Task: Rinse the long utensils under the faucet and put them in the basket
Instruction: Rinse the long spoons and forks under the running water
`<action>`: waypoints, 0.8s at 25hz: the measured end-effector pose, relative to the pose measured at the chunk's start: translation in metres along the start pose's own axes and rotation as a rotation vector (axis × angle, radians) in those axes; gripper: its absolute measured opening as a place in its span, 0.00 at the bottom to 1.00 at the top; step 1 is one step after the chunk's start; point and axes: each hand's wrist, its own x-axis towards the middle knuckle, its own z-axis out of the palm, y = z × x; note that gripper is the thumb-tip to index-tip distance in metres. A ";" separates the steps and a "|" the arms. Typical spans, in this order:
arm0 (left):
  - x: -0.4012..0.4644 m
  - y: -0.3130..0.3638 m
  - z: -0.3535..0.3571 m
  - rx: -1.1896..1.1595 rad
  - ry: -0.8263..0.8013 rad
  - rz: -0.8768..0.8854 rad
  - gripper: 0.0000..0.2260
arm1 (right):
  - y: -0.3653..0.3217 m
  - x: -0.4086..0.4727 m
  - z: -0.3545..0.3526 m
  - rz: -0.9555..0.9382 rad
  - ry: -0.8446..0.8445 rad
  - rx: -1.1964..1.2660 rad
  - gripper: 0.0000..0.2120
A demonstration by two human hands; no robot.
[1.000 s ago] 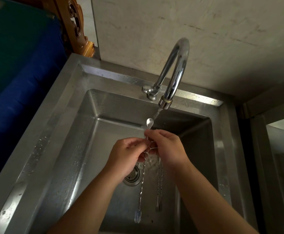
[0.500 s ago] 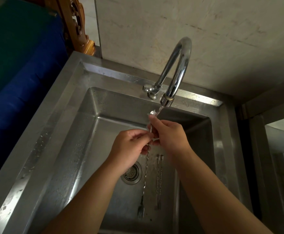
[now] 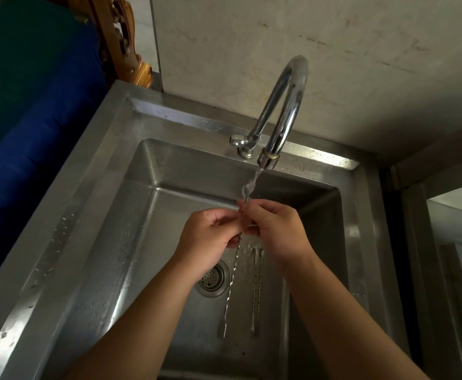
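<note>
Head view: both hands over a steel sink [image 3: 92, 242], under the faucet [image 3: 284, 105]. Left hand [image 3: 210, 239] and right hand [image 3: 276, 231] meet at the middle, fingers of each grip pinched together on one long twisted-stem utensil [image 3: 234, 272]. Its top end pokes up past the fingertips into the water stream [image 3: 253, 182] just below the spout; shape of that top end blurred by water, cannot tell. Stem hangs down from the hands over the basin, small fork-like end low near the front of the sink. Thumbs and forefingers of both hands touch the stem just beside each other, left slightly lower.

Two more long utensils [image 3: 257, 292] lie flat on the sink floor, side by side, just right of the held one's stem, their upper ends hidden behind the right hand. Round drain strainer [image 3: 212, 279] sits left of the stem, partly behind the left wrist. Water drops on the sink's left rim. Plain wall [image 3: 334, 37] behind faucet. Blue and green cushion-like thing [image 3: 18, 105] far left, carved wooden piece [image 3: 122, 37] beside it. Basket not visible in this view.
</note>
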 end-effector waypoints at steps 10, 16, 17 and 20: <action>0.000 -0.008 0.004 0.119 0.099 0.072 0.08 | 0.010 -0.007 0.000 -0.004 -0.001 0.178 0.05; -0.001 -0.010 0.001 0.179 0.087 0.086 0.04 | 0.008 -0.006 -0.002 0.016 -0.029 0.196 0.04; -0.001 -0.008 0.001 0.187 0.081 0.085 0.04 | 0.007 -0.004 -0.003 0.023 -0.019 0.179 0.07; -0.002 -0.005 0.000 0.185 0.063 0.063 0.05 | -0.003 0.001 -0.002 0.053 0.025 0.098 0.21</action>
